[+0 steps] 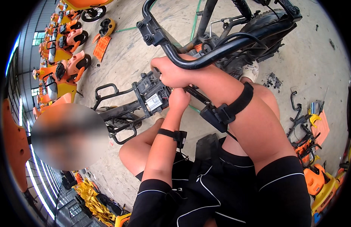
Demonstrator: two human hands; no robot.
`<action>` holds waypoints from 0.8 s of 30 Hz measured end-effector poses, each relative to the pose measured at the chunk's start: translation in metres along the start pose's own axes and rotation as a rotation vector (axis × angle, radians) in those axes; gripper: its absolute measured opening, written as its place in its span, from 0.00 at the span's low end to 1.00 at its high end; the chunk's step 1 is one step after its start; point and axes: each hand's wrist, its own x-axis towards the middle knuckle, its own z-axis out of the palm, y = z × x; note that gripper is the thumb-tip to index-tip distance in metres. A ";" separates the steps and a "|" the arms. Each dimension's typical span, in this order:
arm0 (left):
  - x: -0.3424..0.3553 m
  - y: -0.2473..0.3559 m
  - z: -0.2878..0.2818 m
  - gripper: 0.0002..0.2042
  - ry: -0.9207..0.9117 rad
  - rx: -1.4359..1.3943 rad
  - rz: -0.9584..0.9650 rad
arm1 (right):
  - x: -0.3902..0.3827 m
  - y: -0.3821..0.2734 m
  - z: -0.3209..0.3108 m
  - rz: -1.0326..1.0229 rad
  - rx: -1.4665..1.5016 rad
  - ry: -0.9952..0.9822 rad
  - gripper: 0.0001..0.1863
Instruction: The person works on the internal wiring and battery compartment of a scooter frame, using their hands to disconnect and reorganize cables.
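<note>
A stripped black scooter frame [205,56] lies across the floor between my legs, with an exposed component housing holding a silver box [154,102]. My right hand [171,72] is closed on a small dark object, possibly a tool, over that housing, under the curved black tube. My left hand [179,99] is just below it, fingers curled at the housing; what they grip is hidden. Both forearms wear black straps with small devices.
Orange-and-yellow scooters [69,72] line the left, near a helmet [106,27] and orange panel [101,49]. Loose parts and a salmon panel [321,128] lie right, near dark scraps [273,81]. A yellow pile [88,193] is lower left. A blurred patch hides part of the left side.
</note>
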 end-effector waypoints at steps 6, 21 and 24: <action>0.002 -0.003 0.000 0.14 -0.027 0.003 -0.022 | 0.010 0.009 0.010 -0.069 -0.017 0.057 0.18; 0.005 -0.009 0.008 0.29 -0.083 0.090 -0.066 | 0.009 0.009 0.008 -0.039 -0.056 0.039 0.16; 0.003 -0.004 0.004 0.28 -0.086 0.093 -0.055 | 0.007 0.012 0.009 -0.055 -0.072 0.050 0.17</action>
